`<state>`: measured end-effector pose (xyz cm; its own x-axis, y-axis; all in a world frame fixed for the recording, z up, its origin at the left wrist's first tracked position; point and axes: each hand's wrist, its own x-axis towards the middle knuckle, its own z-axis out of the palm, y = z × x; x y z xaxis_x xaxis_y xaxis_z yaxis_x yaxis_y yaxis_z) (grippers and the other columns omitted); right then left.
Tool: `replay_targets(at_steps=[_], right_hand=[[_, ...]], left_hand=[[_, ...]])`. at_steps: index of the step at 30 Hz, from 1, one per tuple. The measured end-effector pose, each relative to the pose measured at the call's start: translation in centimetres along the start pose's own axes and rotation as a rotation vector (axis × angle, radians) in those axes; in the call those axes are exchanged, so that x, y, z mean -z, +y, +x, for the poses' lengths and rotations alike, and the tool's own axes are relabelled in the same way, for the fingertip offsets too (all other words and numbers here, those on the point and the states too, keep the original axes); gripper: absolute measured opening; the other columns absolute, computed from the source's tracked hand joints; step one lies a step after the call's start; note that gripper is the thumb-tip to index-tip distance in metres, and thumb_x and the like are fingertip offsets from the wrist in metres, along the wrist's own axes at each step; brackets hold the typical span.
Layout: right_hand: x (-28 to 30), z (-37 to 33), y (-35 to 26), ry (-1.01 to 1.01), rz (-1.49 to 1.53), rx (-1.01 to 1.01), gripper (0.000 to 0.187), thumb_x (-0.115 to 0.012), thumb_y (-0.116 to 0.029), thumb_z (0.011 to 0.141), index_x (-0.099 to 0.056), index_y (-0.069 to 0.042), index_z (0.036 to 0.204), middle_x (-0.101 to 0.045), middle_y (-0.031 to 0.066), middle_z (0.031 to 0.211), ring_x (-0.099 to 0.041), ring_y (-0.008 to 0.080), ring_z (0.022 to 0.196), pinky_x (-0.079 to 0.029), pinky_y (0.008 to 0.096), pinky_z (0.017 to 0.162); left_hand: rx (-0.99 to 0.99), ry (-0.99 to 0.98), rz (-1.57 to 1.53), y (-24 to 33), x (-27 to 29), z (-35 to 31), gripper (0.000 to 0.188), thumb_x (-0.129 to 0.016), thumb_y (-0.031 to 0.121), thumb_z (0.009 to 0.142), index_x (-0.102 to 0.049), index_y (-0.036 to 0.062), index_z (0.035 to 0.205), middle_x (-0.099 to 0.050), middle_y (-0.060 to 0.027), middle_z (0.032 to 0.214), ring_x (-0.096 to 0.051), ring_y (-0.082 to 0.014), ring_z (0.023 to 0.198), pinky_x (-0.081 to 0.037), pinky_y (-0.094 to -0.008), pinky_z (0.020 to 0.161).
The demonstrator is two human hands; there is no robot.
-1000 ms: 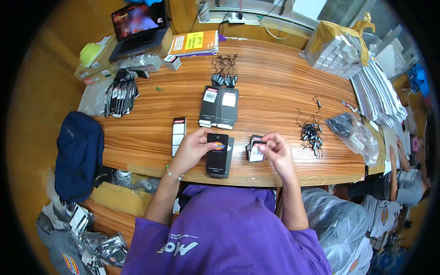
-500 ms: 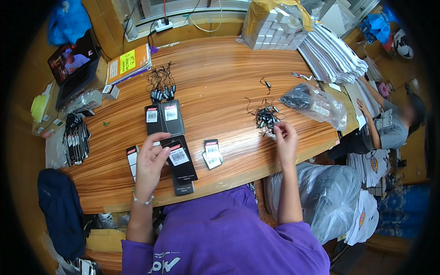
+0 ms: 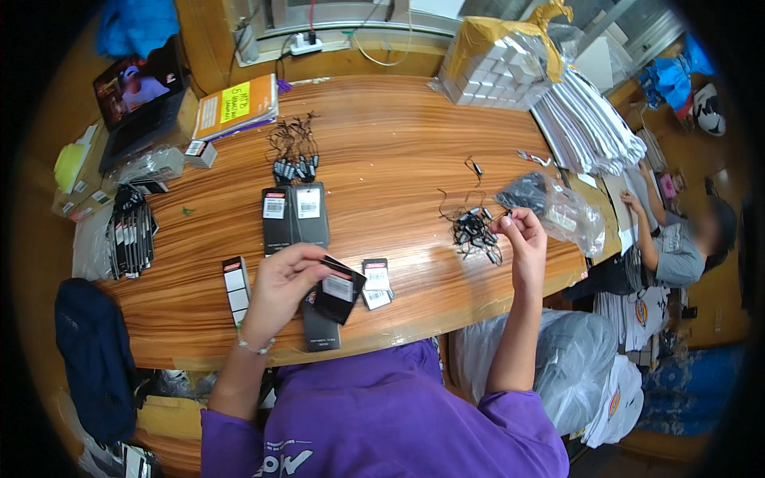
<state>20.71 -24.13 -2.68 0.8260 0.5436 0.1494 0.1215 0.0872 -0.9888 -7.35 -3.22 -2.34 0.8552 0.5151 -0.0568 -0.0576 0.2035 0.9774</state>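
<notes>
My left hand [image 3: 288,288] is closed on black hang tags [image 3: 340,290] with a white barcode sticker, tilted above the table. Beneath them a long dark tag [image 3: 322,334] lies at the near table edge. My right hand [image 3: 522,237] pinches a thin black tag string beside a tangled pile of strings with small plugs [image 3: 472,233]. Between the hands rest small barcode-stickered tags [image 3: 376,275]. Beyond my left hand lie two stacks of dark tags [image 3: 310,227], with more strings [image 3: 295,167] at their far end. Left of that hand is a narrow tag strip [image 3: 237,288].
A bag of white boxes [image 3: 500,73] and stacked white garments [image 3: 591,127] stand far right, near a clear plastic bag [image 3: 558,209]. At left are a laptop [image 3: 143,119], an orange notebook [image 3: 227,110] and bundled tags [image 3: 131,235]. Another person [image 3: 677,239] works at right.
My right hand has lifted off the pile and moved slightly right, with a string at its fingertips. The tags in my left hand have tilted and turned. The whole view has shifted slightly.
</notes>
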Motion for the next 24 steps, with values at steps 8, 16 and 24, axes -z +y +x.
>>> replay_targets(at_steps=[8, 16, 24], right_hand=[[-9.5, -3.4, -4.9, -0.512, -0.092, -0.047, 0.01, -0.061, -0.001, 0.08, -0.056, 0.002, 0.087, -0.058, 0.0042, 0.079, -0.054, 0.0093, 0.071, -0.044, 0.0218, 0.064], [-9.2, -4.2, -2.4, -0.394, 0.219, -0.148, 0.011, -0.053, -0.002, 0.083, -0.056, 0.002, 0.094, -0.055, 0.0073, 0.07, -0.05, 0.0128, 0.061, -0.041, 0.0235, 0.059], [-6.6, -3.9, -0.9, -0.559, 0.246, -0.256, 0.011, -0.056, -0.006, 0.08, -0.054, 0.001, 0.089, -0.057, 0.0075, 0.075, -0.053, 0.014, 0.066, -0.043, 0.0288, 0.069]], left_hand=[[-0.334, -0.371, 0.234, 1.7, -3.3, 2.9, 0.013, -0.058, 0.01, 0.084, -0.062, 0.0018, 0.092, -0.049, -0.0151, 0.124, -0.044, -0.0253, 0.118, -0.038, -0.0338, 0.095], [-0.196, -0.322, 0.259, 1.0, -1.1, 2.3, 0.018, -0.06, 0.013, 0.084, -0.061, -0.0015, 0.095, -0.065, -0.0072, 0.085, -0.06, -0.0116, 0.08, -0.046, -0.0257, 0.07], [-0.206, -0.331, 0.242, 2.1, -1.1, 2.8, 0.016, -0.062, 0.013, 0.083, -0.063, -0.0013, 0.091, -0.065, -0.0054, 0.079, -0.058, -0.0073, 0.072, -0.046, -0.0236, 0.066]])
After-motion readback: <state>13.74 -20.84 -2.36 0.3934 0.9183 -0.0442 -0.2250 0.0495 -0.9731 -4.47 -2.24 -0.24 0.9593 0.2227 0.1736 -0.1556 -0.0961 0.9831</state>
